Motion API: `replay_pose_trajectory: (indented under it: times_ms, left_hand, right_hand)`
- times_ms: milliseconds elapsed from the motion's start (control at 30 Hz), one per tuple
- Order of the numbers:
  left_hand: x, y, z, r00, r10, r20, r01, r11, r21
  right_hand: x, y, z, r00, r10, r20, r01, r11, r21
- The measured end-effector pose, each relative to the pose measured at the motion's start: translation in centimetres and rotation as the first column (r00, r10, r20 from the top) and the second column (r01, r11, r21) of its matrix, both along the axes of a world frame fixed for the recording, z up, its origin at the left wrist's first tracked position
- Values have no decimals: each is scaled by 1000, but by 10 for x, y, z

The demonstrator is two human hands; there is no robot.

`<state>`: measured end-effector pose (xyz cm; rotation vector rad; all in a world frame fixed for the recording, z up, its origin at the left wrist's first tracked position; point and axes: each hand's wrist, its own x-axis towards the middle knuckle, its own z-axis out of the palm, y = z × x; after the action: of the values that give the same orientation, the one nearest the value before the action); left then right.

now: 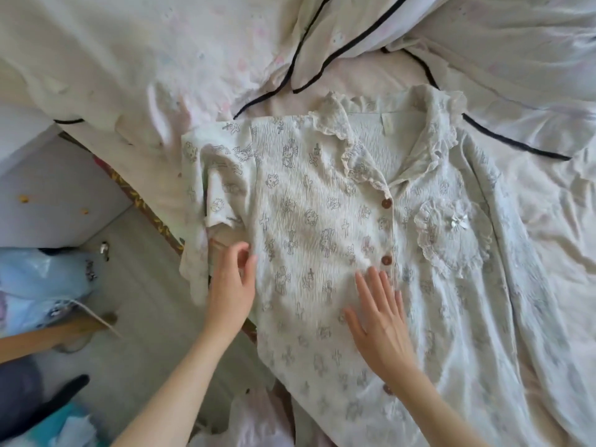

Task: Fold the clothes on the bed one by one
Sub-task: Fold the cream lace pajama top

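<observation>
Pale printed button-front pyjama top with lace-trimmed collar point(338, 201) lies spread face up across centre frame on the cream-sheeted bed point(532, 221). Short sleeve at frame left is folded inward over the body. Right hand point(380, 321), lower centre, lies flat on the front panel near a brown button point(386, 260), fingers straight and spread wide. Left hand point(230, 285), at the garment's left edge, has loosely curled fingers; grip on fabric cannot be told. White bedding with black piping point(322, 46) bunched upper frame.

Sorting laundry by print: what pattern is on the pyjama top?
Pale pyjama top printed with small grey crosses and cartoon cats; clearest in the head view.
</observation>
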<state>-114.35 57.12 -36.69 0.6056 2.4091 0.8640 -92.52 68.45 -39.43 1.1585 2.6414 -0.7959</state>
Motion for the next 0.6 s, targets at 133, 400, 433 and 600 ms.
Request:
replay_pose_trajectory:
  times_ms: [133,400,433,600]
  left_hand:
    - [16,-3,-20,726,401,558,-433,898,-82]
    - [9,-16,-10,542,310,781,-482,876,-13]
    - [7,-20,-10,552,328,767,-504,864,-8]
    - [3,-27,-13,792,397,463,-433,901,-33]
  right_hand:
    - [24,-10,-2,999,-40,-8,40,999,25]
    - [19,-8,1,990,-95,-105,99,994,34]
    - [16,-10,2,989,-92,-119,96,995,29]
    - [11,-16,6,981,-89,-175,88,996,-16]
